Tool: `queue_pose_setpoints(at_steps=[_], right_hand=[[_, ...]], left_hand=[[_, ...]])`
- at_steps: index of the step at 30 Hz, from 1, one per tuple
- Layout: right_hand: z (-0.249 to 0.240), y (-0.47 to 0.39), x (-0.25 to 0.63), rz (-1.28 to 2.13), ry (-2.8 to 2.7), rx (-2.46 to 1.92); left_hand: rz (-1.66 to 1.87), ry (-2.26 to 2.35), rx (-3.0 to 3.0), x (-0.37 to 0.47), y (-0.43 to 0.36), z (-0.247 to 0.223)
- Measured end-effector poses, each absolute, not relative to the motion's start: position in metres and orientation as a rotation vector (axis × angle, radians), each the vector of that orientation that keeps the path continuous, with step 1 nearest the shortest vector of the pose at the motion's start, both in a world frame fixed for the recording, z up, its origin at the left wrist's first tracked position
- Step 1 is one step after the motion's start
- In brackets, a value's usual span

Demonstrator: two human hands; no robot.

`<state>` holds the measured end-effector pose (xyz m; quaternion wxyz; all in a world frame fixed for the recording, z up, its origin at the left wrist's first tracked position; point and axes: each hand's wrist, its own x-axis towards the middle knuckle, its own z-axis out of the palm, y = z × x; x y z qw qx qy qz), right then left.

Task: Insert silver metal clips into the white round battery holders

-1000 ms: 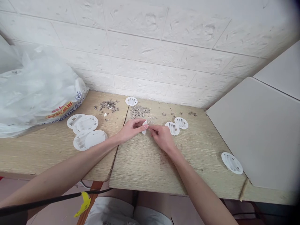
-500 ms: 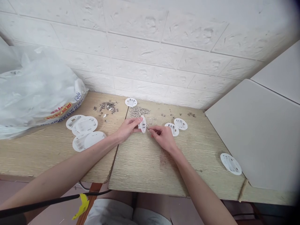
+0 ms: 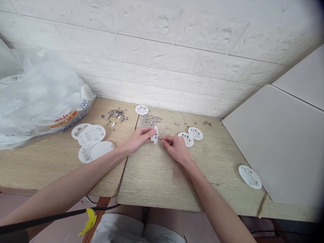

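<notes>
Standing nearly edge-on to the view, a white plastic disc (image 3: 156, 136) is held above the worktop (image 3: 157, 179), pinched in the grip of the left hand (image 3: 138, 139) between thumb and fingers. A raised white block is seen on its left side, and small dark metal spots are shown on its right-hand face. By the right hand (image 3: 176, 147), whose fingertips are drawn together, a thin piece (image 3: 159, 138) is gripped close to that face; it is too small to be identified, and whether the disc is touched by it cannot be told.

At the far left, a bulging translucent plastic bag (image 3: 37, 98) is printed in red, orange and blue; its pale contents are blurred by the film. In the moulded bays of the paired discs (image 3: 186, 139) beside the right hand, dark metal pieces are seated.

Compared with half a second ago, the held disc is turned further edge-on, so less of its face is shown, while both hands are kept in nearly the same places.
</notes>
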<state>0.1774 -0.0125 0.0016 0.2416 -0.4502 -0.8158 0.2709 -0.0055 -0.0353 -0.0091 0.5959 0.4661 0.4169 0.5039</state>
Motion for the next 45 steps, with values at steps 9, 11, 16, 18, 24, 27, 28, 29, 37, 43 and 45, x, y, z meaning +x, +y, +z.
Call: queue_pose_setpoints(at_steps=[9, 11, 16, 18, 24, 27, 28, 29, 37, 43, 45], right_hand=[[-0.001, -0.019, 0.175, 0.406, -2.386, -1.242], [0.000, -0.021, 0.174, 0.302, -2.436, -1.260], [0.003, -0.026, 0.171, 0.085, -2.574, -1.320], [0.005, -0.028, 0.169, 0.042, -2.631, -1.334], [0.011, -0.032, 0.165, -0.095, -2.781, -1.288], [0.011, -0.031, 0.164, -0.136, -2.818, -1.276], [0.011, -0.031, 0.164, -0.143, -2.825, -1.274], [0.010, -0.030, 0.164, -0.150, -2.832, -1.265], [0.008, -0.023, 0.168, -0.075, -2.811, -1.190], [0.005, -0.012, 0.174, 0.322, -2.521, -1.293], [0.004, -0.010, 0.176, 0.487, -2.427, -1.304]], left_hand=[[1.115, 1.058, 1.158, -0.006, -0.037, -0.008], [1.102, 1.076, 1.170, -0.006, -0.038, -0.007], [1.094, 1.123, 1.162, -0.004, -0.040, -0.005], [1.092, 1.126, 1.170, -0.003, -0.040, -0.004], [1.104, 1.111, 1.205, 0.000, -0.040, -0.004], [1.102, 1.118, 1.214, 0.001, -0.040, -0.005], [1.104, 1.124, 1.217, 0.001, -0.040, -0.005], [1.105, 1.129, 1.220, 0.001, -0.040, -0.006], [1.106, 1.139, 1.187, 0.003, -0.040, -0.001], [1.113, 1.084, 1.106, 0.001, -0.036, -0.001], [1.131, 1.087, 1.101, 0.001, -0.035, -0.002]])
